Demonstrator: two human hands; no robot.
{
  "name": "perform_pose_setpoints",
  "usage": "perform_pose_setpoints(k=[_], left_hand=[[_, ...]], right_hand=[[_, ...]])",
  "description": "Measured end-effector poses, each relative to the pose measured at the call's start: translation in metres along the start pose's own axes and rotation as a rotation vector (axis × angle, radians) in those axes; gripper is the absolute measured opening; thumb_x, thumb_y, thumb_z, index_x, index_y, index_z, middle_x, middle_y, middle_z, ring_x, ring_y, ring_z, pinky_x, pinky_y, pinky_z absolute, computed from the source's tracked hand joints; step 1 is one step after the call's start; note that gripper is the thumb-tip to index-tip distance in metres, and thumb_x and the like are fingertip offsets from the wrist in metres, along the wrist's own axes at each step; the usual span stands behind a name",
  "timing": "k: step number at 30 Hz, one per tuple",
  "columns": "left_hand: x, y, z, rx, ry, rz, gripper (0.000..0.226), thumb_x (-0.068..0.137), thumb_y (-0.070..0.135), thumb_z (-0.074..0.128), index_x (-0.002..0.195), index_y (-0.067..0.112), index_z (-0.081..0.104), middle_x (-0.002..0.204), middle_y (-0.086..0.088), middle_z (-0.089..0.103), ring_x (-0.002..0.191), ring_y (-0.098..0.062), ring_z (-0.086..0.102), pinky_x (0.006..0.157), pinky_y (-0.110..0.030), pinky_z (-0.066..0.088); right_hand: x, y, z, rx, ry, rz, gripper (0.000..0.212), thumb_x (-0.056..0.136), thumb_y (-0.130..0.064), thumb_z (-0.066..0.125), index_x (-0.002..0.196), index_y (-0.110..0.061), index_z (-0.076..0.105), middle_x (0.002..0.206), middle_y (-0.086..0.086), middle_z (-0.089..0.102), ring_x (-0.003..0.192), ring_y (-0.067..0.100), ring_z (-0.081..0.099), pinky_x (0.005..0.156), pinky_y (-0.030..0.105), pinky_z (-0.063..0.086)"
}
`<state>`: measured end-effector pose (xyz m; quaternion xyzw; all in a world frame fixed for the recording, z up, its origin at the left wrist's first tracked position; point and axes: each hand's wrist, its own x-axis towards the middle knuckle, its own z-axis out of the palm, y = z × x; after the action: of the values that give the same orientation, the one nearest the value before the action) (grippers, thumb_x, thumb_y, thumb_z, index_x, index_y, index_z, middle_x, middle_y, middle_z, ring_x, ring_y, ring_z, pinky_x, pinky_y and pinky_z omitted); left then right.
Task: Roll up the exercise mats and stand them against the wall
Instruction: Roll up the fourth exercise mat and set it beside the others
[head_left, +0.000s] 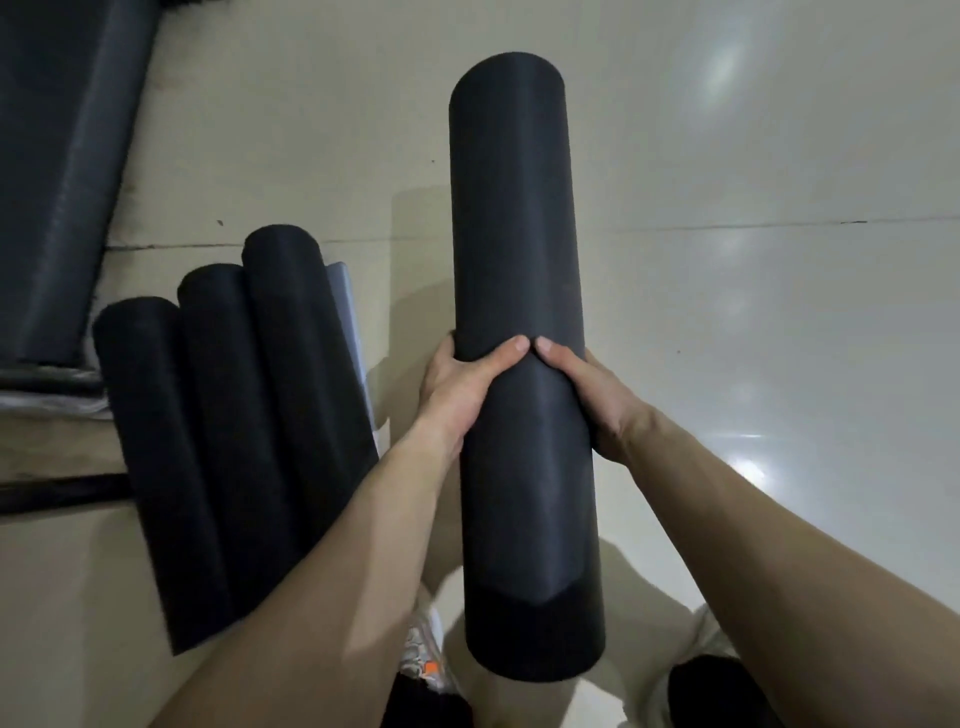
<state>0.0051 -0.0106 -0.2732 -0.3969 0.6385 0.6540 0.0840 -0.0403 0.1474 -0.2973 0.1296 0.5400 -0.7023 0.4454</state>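
Note:
A rolled black exercise mat (514, 218) is held up in front of me, its long axis running away from the camera over the pale floor. My left hand (457, 387) grips its left side near the middle, thumb lying across the top. My right hand (587, 395) grips the right side at the same height, and the two thumb tips nearly meet on the roll. Three more rolled black mats (234, 415) lie side by side at the left, beside a grey-blue sheet (345, 317).
A large dark unrolled mat (57, 171) stretches along the upper left. Glossy pale floor tiles (779, 260) fill the right. Below the roll I see my light trousers and a shoe with an orange mark (423, 654). A dark strip (57, 491) lies at the left edge.

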Motion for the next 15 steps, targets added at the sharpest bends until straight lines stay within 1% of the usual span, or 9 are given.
perform_pose_setpoints(k=[2, 5, 7, 8, 11, 15], left_hand=[[-0.035, 0.05, 0.025, 0.047, -0.057, 0.0, 0.077, 0.049, 0.053, 0.09, 0.117, 0.024, 0.068, 0.106, 0.007, 0.078, 0.094, -0.01, 0.075, 0.082, -0.029, 0.059], [-0.097, 0.128, 0.081, 0.118, -0.169, -0.012, 0.079, 0.051, 0.053, 0.091, 0.12, 0.02, 0.068, 0.108, 0.005, 0.078, 0.096, -0.012, 0.076, 0.085, -0.032, 0.059], [-0.135, 0.175, 0.125, 0.164, -0.257, -0.025, 0.079, 0.054, 0.052, 0.091, 0.121, 0.019, 0.067, 0.109, 0.004, 0.078, 0.098, -0.014, 0.076, 0.088, -0.035, 0.06], [-0.153, 0.196, 0.147, 0.19, -0.298, -0.028, 0.078, 0.055, 0.051, 0.092, 0.122, 0.019, 0.067, 0.11, 0.004, 0.078, 0.098, -0.015, 0.075, 0.089, -0.036, 0.06], [-0.204, 0.244, 0.217, 0.258, -0.429, -0.019, 0.075, 0.061, 0.048, 0.091, 0.125, 0.019, 0.066, 0.11, 0.005, 0.077, 0.098, -0.014, 0.075, 0.09, -0.036, 0.059], [-0.257, 0.285, 0.308, 0.386, -0.594, 0.01, 0.08, 0.056, 0.054, 0.091, 0.125, 0.022, 0.065, 0.111, 0.006, 0.077, 0.099, -0.013, 0.075, 0.092, -0.038, 0.059]], right_hand=[[-0.049, -0.042, -0.008, 0.039, 0.062, -0.027, 0.065, 0.078, -0.051, 0.082, 0.134, -0.024, 0.061, 0.119, 0.001, 0.077, 0.109, 0.02, 0.074, 0.093, 0.038, 0.058], [-0.137, -0.113, -0.032, 0.115, 0.152, -0.074, 0.058, 0.077, -0.049, 0.08, 0.128, -0.024, 0.064, 0.117, 0.002, 0.077, 0.107, 0.02, 0.075, 0.092, 0.038, 0.059], [-0.193, -0.155, -0.058, 0.156, 0.22, -0.107, 0.062, 0.079, -0.048, 0.083, 0.132, -0.022, 0.063, 0.12, 0.003, 0.077, 0.109, 0.022, 0.074, 0.096, 0.042, 0.058], [-0.221, -0.173, -0.071, 0.171, 0.253, -0.127, 0.062, 0.08, -0.048, 0.081, 0.133, -0.021, 0.063, 0.12, 0.004, 0.076, 0.11, 0.023, 0.074, 0.098, 0.044, 0.057], [-0.296, -0.214, -0.113, 0.226, 0.365, -0.207, 0.064, 0.082, -0.05, 0.081, 0.134, -0.019, 0.063, 0.123, 0.006, 0.075, 0.114, 0.026, 0.072, 0.102, 0.049, 0.055], [-0.38, -0.248, -0.165, 0.334, 0.504, -0.301, 0.067, 0.082, -0.051, 0.082, 0.136, -0.017, 0.062, 0.126, 0.008, 0.073, 0.116, 0.03, 0.071, 0.105, 0.053, 0.053]])
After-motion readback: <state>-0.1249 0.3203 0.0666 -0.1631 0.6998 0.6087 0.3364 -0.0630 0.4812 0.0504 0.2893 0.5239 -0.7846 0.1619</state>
